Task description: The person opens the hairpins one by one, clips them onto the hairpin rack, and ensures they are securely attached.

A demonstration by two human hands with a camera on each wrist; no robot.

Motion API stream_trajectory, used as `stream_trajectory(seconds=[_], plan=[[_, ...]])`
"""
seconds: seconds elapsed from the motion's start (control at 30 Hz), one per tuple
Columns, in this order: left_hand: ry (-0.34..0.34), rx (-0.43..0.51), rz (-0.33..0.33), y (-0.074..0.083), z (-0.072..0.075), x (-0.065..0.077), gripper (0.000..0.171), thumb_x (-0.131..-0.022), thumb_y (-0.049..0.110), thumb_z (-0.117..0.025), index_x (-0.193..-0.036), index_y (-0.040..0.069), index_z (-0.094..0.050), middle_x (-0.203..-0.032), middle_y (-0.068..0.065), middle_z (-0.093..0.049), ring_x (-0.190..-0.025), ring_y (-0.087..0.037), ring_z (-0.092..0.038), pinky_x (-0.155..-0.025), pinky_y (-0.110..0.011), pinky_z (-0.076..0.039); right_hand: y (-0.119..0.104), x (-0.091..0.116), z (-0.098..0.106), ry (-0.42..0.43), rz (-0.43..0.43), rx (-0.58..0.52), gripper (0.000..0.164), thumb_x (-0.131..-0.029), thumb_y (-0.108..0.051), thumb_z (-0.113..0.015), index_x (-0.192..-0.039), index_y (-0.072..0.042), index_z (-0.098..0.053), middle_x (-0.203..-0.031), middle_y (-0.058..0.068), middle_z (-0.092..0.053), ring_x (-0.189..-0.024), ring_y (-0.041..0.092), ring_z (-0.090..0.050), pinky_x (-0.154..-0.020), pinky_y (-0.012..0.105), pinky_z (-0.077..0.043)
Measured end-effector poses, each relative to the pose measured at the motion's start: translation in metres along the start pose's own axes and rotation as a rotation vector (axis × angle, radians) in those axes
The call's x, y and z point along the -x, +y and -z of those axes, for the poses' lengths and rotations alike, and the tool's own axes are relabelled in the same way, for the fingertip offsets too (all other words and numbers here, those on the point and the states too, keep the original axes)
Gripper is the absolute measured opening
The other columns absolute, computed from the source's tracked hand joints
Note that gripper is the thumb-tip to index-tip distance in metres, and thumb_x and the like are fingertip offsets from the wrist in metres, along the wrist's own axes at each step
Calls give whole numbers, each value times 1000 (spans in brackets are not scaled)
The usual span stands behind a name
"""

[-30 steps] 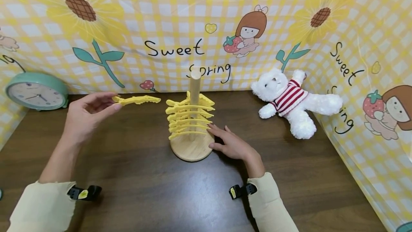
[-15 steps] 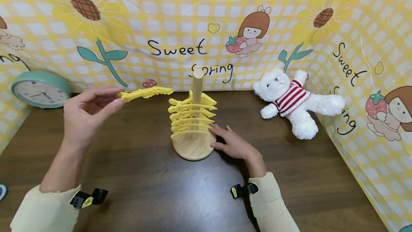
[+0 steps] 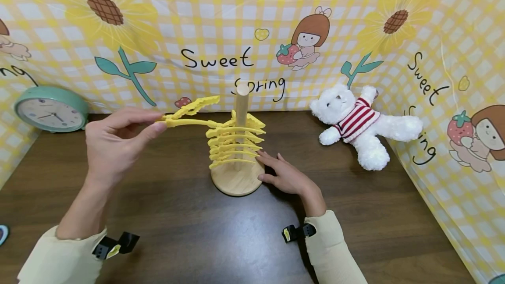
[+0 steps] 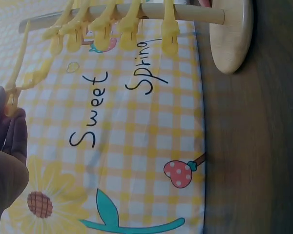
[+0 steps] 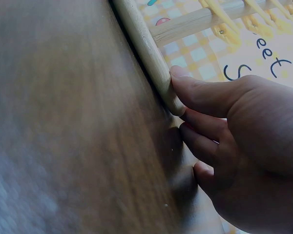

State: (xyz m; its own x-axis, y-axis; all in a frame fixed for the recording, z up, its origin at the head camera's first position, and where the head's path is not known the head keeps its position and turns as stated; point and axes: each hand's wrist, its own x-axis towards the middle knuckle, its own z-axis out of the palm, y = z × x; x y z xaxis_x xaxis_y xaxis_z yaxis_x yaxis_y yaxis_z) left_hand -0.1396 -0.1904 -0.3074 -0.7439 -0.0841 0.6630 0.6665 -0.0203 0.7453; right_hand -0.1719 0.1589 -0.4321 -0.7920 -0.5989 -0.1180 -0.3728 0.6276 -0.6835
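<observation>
In the head view my left hand [image 3: 126, 139] pinches the hinge end of a yellow banana hair clip [image 3: 193, 122] between thumb and fingers. The clip's two arms are spread apart, pointing toward the post of a wooden stand [image 3: 236, 183]. Its lower arm overlaps the left end of the topmost stacked clip there. Several like yellow clips [image 3: 236, 146] hang one above another around the post; the left wrist view shows the held clip [image 4: 20, 73] near the post's tip. My right hand [image 3: 289, 179] holds the right edge of the round base, thumb [image 5: 200, 92] against the rim.
A green alarm clock [image 3: 51, 108] stands at the back left. A white teddy bear [image 3: 355, 122] in a striped shirt lies at the back right. Yellow checked cloth [image 3: 165, 21] covers the wall behind the dark wooden table [image 3: 177, 222]. A small round object [image 3: 3, 235] shows at the left edge.
My left hand has moved right and the clip has been raised toward the post. Its arms, together before, are now spread apart. The right hand stays at the base.
</observation>
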Motion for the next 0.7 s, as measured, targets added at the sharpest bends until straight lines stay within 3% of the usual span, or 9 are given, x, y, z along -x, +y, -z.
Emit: stream_trajectory(seconds=[0.1,0.43,0.7], plan=[[-9,-46,-12,-2,-6,0,18,-76,-20,-78,-92,-14,-75,-90,-15,-75,-85,-17,-70,-78,-18,-55,0,0,0,0,-1,0,61,-103,-22,-61,-157,-5,-36,-165,11,-23,-152,23,-20,-123,48,-1],[-42,-56,-23,-7,-27,-2,19,-75,-21,-78,-91,-10,-77,-89,-14,-76,-86,-17,-70,-79,-19,-55,1,1,-2,-1,-5,-11,61,-103,-21,-61,-157,-6,-35,-165,11,-21,-152,23,-20,-123,47,-1],[-64,-210,-32,-6,-45,-5,18,-74,-16,-82,-90,-6,-79,-88,-11,-76,-87,-15,-71,-77,-20,-55,0,1,-1,-3,3,-15,61,-103,-21,-61,-156,-4,-36,-165,11,-21,-152,24,-20,-123,48,0]])
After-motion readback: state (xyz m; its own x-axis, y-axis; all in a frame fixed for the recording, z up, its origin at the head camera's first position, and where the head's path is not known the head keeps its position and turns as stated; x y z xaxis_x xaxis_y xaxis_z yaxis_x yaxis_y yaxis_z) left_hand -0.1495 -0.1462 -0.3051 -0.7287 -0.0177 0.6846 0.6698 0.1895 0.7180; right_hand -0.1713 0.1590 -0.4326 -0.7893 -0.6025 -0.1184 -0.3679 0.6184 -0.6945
